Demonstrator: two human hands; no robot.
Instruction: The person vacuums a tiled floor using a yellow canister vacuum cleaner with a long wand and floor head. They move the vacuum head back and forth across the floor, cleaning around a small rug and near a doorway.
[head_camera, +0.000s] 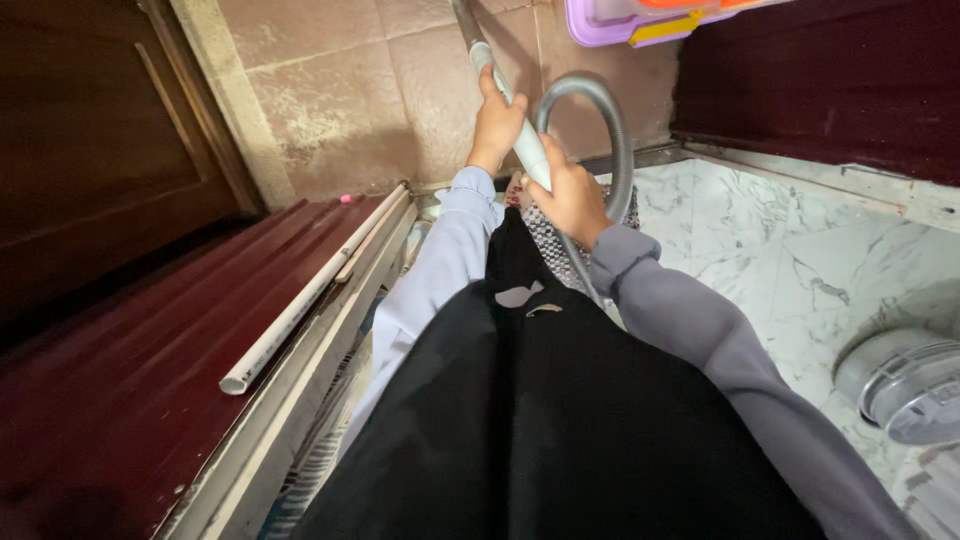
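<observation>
Vacuum wand gripped in both hands, aimed at the wall corner

The pale grey vacuum wand (520, 130) is held two-handed: the left hand (495, 125) is closed around it higher up, the right hand (572, 197) is wrapped around the handle end, where the grey ribbed hose (612, 130) loops off and drops behind the arm. The wand is pointed up and away toward the tiled wall (350, 90), its nozzle cut off by the frame edge, so cleaned and uncleaned areas cannot be told apart. The canister (905, 385) is seen resting on the marble floor (760, 230), well apart, at right. A white pipe (310, 295) lies along the dark red panel at left.
</observation>
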